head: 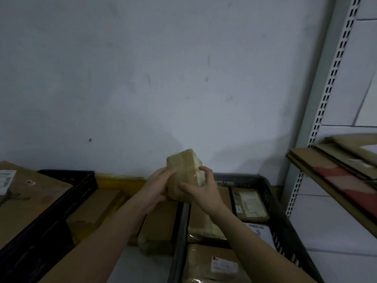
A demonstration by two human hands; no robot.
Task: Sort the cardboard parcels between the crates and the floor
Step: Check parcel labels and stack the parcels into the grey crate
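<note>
Both hands, left (158,183) and right (201,189), grip clenched round taped parcel (183,170), raised between them

label on the parcel (250,201) at right too blurred to read; flattened cardboard (334,166) cut off at the right edge.

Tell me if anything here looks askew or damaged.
Nothing looks damaged. The flattened cardboard on the right-hand shelf juts out past the shelf edge, tilted. The small parcel is held up in both hands, left hand and right hand, above the crate.
</note>
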